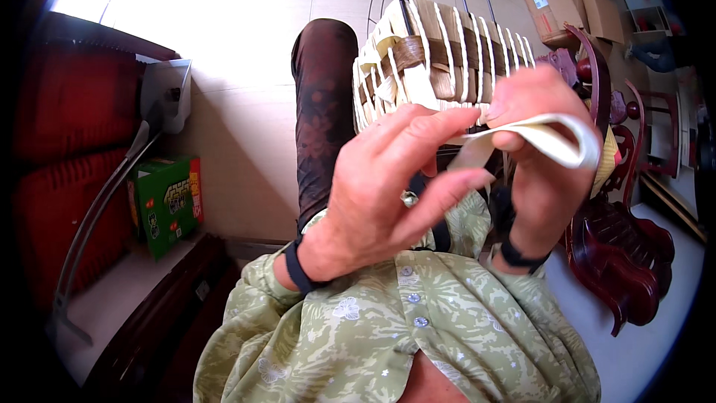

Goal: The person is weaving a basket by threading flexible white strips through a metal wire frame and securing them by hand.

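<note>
My right hand (pixel 541 149) pinches a flat cream strip (pixel 548 128) between thumb and fingers. The strip bends in a loop over that hand, and a short tail hangs down towards my left hand (pixel 365 186). The left fingers are stretched out, with the index fingertip close by the strip and the thumb spread below it. Whether the tail touches the left hand is hidden behind the thumb. Beyond both hands stands a box-shaped woven piece (pixel 447 45), with white cords running over pale and brown flat strips. Its near lower part is covered by my hands.
On the left are red ribbed seats (pixel 74 97), a grey metal stand (pixel 112 209) and a green box (pixel 168 205). To the right stands a dark carved wooden chair (pixel 623 254). Cardboard boxes (pixel 563 11) lie at the back right. My dark-trousered leg (pixel 324 104) is left of the woven piece.
</note>
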`<state>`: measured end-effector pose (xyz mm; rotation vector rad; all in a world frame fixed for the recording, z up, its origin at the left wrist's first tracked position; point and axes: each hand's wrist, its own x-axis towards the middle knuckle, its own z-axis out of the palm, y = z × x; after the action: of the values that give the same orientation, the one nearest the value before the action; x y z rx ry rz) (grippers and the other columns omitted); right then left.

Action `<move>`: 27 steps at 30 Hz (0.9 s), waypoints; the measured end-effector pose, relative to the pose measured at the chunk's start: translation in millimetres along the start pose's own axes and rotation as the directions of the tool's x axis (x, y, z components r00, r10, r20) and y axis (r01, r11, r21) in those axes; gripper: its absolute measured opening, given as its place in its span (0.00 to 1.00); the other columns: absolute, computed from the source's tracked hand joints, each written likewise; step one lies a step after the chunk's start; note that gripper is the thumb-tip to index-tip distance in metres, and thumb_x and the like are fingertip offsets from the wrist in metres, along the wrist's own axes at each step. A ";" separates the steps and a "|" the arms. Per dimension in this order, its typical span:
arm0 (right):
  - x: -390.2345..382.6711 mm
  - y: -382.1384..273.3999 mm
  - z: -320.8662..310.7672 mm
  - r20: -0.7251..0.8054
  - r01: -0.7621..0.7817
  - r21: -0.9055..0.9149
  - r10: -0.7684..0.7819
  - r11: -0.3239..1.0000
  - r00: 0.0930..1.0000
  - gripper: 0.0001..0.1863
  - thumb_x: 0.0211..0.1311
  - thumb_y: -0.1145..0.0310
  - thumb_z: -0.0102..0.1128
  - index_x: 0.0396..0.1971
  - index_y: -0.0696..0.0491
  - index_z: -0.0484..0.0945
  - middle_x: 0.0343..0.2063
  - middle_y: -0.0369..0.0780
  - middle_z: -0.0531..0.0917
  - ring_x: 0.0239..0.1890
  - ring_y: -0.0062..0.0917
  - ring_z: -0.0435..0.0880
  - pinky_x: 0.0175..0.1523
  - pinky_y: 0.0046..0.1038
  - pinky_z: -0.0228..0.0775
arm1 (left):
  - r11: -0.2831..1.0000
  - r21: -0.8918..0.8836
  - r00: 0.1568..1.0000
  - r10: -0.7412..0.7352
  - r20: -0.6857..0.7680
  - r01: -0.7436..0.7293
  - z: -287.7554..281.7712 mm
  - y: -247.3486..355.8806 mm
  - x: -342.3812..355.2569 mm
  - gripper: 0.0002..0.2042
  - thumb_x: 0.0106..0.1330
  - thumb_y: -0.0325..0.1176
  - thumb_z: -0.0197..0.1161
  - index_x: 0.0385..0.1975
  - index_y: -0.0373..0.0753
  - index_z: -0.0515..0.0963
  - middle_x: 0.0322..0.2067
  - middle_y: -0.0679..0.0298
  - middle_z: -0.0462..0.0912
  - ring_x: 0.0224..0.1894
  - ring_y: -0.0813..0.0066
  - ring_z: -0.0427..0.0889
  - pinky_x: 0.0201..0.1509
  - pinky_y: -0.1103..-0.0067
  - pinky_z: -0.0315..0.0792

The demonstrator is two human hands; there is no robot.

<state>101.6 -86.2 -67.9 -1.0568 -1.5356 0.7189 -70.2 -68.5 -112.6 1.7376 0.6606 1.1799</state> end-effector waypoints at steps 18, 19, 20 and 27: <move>-5.3 -5.1 39.8 -0.391 -0.247 -0.491 0.042 0.835 0.919 0.08 0.61 0.76 0.70 0.36 0.63 0.81 0.28 0.34 0.84 0.28 0.09 0.78 0.33 0.13 0.70 | 0.788 0.608 0.923 0.301 -0.240 -0.099 31.7 -12.3 15.7 0.09 0.50 0.23 0.70 0.27 0.39 0.77 0.23 0.65 0.70 0.18 0.71 0.74 0.20 0.76 0.70; -6.5 -3.7 36.7 -0.374 -0.274 -0.477 0.089 0.835 0.923 0.09 0.60 0.75 0.72 0.36 0.62 0.82 0.27 0.33 0.84 0.27 0.09 0.77 0.32 0.14 0.69 | 0.777 0.622 0.926 0.301 -0.227 -0.100 29.7 -13.9 12.8 0.09 0.50 0.23 0.70 0.28 0.40 0.76 0.23 0.65 0.69 0.18 0.70 0.73 0.19 0.76 0.69; -6.4 -2.7 33.7 -0.357 -0.304 -0.458 0.141 0.835 0.923 0.10 0.59 0.74 0.72 0.36 0.62 0.82 0.27 0.33 0.84 0.27 0.09 0.77 0.32 0.13 0.69 | 0.779 0.620 0.926 0.298 -0.233 -0.094 28.8 -14.3 11.6 0.09 0.50 0.23 0.70 0.27 0.40 0.76 0.23 0.65 0.69 0.18 0.70 0.73 0.19 0.76 0.69; 8.8 8.6 36.3 -0.331 -0.221 -0.603 0.012 0.766 0.944 0.07 0.62 0.73 0.70 0.34 0.61 0.83 0.22 0.28 0.80 0.24 0.06 0.71 0.27 0.12 0.62 | 0.796 0.601 0.938 0.255 -0.237 -0.065 32.6 -20.0 11.5 0.10 0.50 0.20 0.70 0.30 0.38 0.77 0.26 0.64 0.73 0.19 0.74 0.71 0.21 0.78 0.68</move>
<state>68.4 -71.3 -80.0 -1.6985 -1.4658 0.0701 -34.7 -62.7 -129.9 2.1741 1.1858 1.4914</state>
